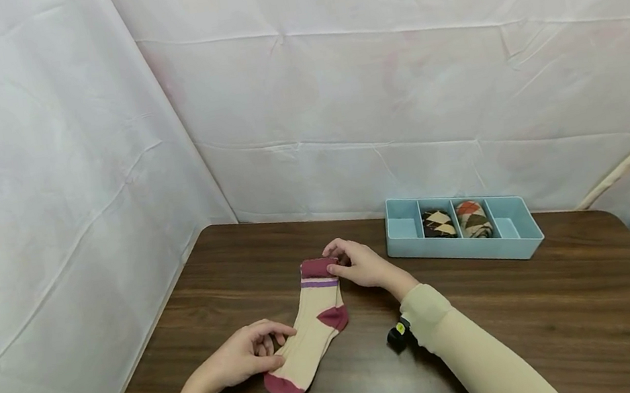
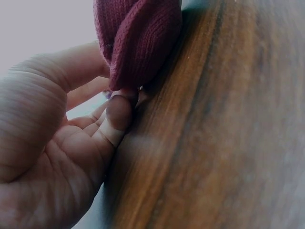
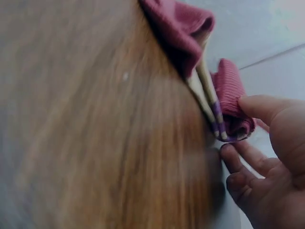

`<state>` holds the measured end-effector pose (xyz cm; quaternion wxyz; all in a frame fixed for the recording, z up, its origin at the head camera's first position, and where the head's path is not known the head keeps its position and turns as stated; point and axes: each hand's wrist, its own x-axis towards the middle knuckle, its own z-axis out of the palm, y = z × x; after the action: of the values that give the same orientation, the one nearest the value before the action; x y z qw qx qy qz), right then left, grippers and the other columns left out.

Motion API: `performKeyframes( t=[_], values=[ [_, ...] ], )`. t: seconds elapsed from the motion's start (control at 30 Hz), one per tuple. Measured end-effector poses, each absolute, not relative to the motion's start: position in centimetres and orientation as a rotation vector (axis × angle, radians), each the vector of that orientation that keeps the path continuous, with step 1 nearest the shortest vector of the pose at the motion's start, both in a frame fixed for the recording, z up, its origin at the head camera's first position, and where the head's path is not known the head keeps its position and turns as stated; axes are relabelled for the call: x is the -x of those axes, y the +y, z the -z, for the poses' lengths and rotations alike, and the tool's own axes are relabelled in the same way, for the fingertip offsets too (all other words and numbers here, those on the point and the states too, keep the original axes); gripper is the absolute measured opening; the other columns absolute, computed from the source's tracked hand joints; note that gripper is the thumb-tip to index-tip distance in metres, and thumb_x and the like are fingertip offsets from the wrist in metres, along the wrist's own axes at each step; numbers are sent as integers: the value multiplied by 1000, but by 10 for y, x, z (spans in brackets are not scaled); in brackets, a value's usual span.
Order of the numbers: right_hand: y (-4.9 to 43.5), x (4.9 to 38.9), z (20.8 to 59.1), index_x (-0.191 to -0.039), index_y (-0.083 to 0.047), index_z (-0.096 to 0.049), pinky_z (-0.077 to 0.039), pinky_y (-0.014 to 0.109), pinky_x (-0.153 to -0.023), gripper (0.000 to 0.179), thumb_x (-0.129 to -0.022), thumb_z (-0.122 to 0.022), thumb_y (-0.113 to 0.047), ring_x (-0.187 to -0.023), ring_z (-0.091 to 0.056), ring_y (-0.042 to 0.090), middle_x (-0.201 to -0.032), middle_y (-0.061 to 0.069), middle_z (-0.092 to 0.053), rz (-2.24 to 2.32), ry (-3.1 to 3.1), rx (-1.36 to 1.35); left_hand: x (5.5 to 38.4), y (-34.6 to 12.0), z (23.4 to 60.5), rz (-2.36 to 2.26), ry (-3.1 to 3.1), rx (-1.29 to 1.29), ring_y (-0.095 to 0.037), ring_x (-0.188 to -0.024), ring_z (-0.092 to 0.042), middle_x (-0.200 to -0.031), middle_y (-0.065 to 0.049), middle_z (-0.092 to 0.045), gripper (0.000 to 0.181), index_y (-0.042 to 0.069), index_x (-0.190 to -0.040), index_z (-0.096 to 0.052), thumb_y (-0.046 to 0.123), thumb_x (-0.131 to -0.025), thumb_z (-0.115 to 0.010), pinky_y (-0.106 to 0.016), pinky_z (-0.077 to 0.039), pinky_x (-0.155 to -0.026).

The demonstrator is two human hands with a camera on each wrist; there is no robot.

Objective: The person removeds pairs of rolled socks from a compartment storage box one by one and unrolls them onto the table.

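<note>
A pair of cream socks (image 1: 310,326) lies stacked on the table, with maroon toes, heels and cuffs and a purple stripe. The maroon cuff end (image 3: 231,90) is folded over. My right hand (image 1: 362,264) pinches that cuff at its right corner, thumb on top and fingertips at the far edge. Beside the foot part, my left hand (image 1: 247,353) touches the socks' left side with loosely bent fingers. The maroon toe (image 2: 143,43) stands close to the thumb in the left wrist view, where it hides some of the fingertips.
A light blue divided tray (image 1: 457,245) stands at the back right of the dark wooden table (image 1: 588,305). Its middle compartments hold a black-and-cream argyle sock roll (image 1: 438,224) and a red-and-green argyle one (image 1: 474,220). White cloth (image 1: 395,76) hangs behind and at the left.
</note>
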<state>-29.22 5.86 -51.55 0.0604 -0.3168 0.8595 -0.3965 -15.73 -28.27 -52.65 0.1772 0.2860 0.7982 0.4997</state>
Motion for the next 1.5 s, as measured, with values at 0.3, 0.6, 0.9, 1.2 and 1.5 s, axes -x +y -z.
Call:
performKeyframes(
  t=[0.3, 0.6, 0.9, 1.2, 1.5],
  values=[
    [57, 299, 516, -129, -20, -67, -54, 50, -101, 23, -107, -74, -18, -112, -66, 26, -129, 9, -68, 1113, 2649, 1029, 156, -282, 523, -1418, 2233, -773, -7, -81, -59, -113, -15, -67, 44, 11, -140, -71, 11, -98, -82, -23, -54, -71],
    [62, 304, 513, -137, -23, -70, -53, 52, -105, 49, -93, -91, -22, -116, -68, 26, -133, 5, -67, 1104, 2595, 922, 156, -283, 523, -1406, 2238, -775, -7, -81, -59, -113, -14, -67, 44, 10, -142, -70, 13, -100, -81, -24, -54, -71],
    [62, 308, 515, -135, -18, -70, -55, 49, -100, 33, -103, -78, -13, -110, -69, 23, -130, 6, -70, 1126, 2616, 929, 156, -281, 521, -1400, 2255, -792, -6, -81, -58, -111, -12, -68, 44, 8, -141, -70, 11, -99, -82, -24, -54, -72],
    [63, 311, 514, -139, -12, -66, -58, 47, -95, 39, -101, -75, -10, -106, -69, 25, -127, 10, -69, 1107, 2635, 972, 156, -280, 522, -1388, 2265, -790, -7, -81, -59, -111, -11, -68, 44, 10, -140, -71, 11, -98, -82, -24, -54, -72],
    [60, 313, 513, -142, -13, -63, -57, 47, -100, 47, -99, -81, -10, -109, -68, 25, -126, 10, -69, 1130, 2581, 973, 156, -282, 522, -1401, 2249, -788, -8, -83, -59, -112, -13, -68, 44, 10, -142, -70, 13, -99, -81, -24, -55, -72]
  ],
)
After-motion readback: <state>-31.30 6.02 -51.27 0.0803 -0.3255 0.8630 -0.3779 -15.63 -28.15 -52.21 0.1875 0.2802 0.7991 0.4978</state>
